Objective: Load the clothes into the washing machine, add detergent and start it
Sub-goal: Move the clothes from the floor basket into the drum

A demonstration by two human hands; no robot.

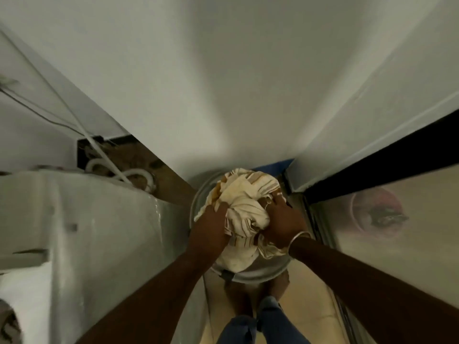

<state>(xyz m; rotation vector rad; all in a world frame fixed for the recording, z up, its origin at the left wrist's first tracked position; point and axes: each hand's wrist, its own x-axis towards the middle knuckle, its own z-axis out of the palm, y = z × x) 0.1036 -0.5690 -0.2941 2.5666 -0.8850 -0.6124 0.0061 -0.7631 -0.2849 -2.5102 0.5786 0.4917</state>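
At the left stood a white boxy appliance, judged to be the washing machine. A crumpled cream, brown-striped cloth bundle, heaped in a round grey metal basin, was gripped by the curled left hand and right hand. Loose ends could be dropped if lifted. No writing could be read.

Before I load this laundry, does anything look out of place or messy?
Nothing spilled or broken shows. The left hand and right hand grip the striped cloth bundle in the metal basin. The cloth has brownish patches near its far edge; stain or print, I cannot tell. White hoses lie in loose coils at left.
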